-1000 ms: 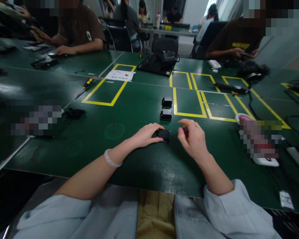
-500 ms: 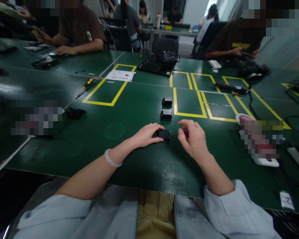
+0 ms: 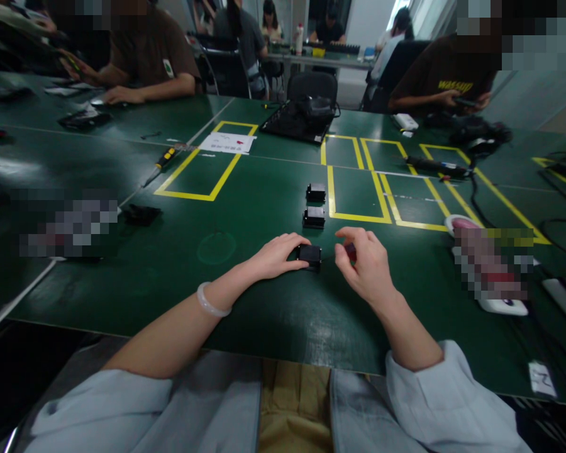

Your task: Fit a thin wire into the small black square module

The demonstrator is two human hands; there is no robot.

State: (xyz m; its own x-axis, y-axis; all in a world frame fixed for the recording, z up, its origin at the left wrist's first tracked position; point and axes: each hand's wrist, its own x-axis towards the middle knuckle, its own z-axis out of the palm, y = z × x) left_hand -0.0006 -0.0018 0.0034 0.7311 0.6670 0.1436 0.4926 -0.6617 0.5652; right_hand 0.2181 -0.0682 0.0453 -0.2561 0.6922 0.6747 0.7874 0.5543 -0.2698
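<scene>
My left hand (image 3: 277, 255) rests on the green table (image 3: 179, 264) and grips a small black box-shaped part (image 3: 309, 254) between thumb and fingers. Just to its right, my right hand (image 3: 365, 267) is closed around a small dark red tool (image 3: 351, 250) whose tip points toward the part. Two more of the same black parts (image 3: 314, 217) (image 3: 316, 192) stand in a line farther away, beside a yellow taped rectangle (image 3: 356, 195).
A yellow-handled screwdriver (image 3: 165, 158) and a white paper (image 3: 227, 143) lie at the back left. A black tray (image 3: 299, 119) sits at the far middle. Cables and a black tool (image 3: 441, 167) lie right. Other people sit across the table.
My right hand has shifted very slightly left, toward the black part. My left hand has stayed still.
</scene>
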